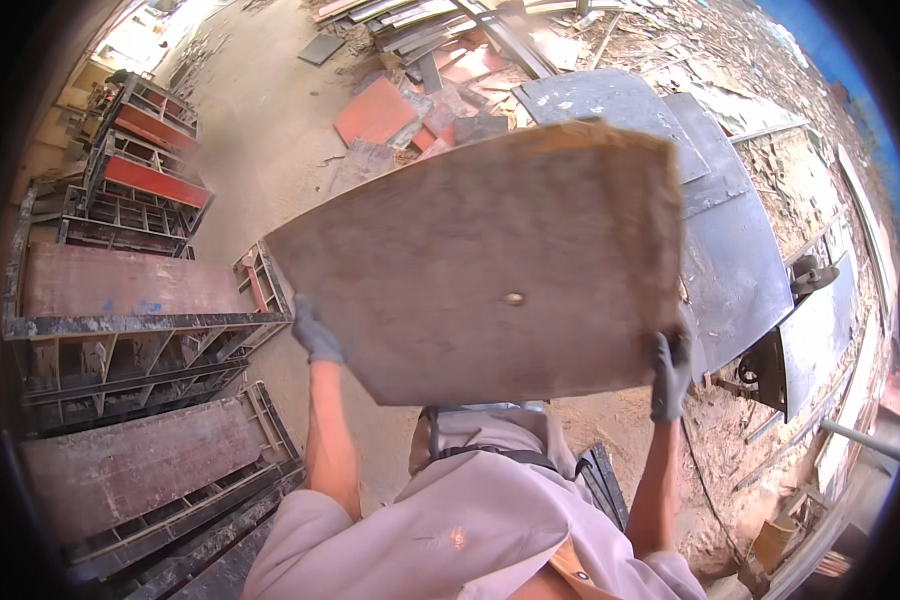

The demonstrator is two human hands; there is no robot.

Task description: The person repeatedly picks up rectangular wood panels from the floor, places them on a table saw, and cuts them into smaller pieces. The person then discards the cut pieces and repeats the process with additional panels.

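A large brown plywood panel point(490, 270) is held up in front of me, tilted, with worn edges and a small hole or knot near its middle. My left hand point(317, 333), in a dark grey glove, grips its left edge near the lower corner. On the opposite side my right hand point(670, 375), gloved alike, grips the lower right corner. The fingers behind the panel are hidden. Beyond its right edge lie grey-blue sheets point(725, 240), partly covered by the panel.
Framed panels point(140, 280) with dark ribs are stacked along the left. Red board offcuts point(377, 112) and long planks point(410, 25) lie ahead. At the right, an angle grinder-like tool point(812, 277) rests by a grey board point(820, 325). A cable point(705, 475) trails over the dusty ground.
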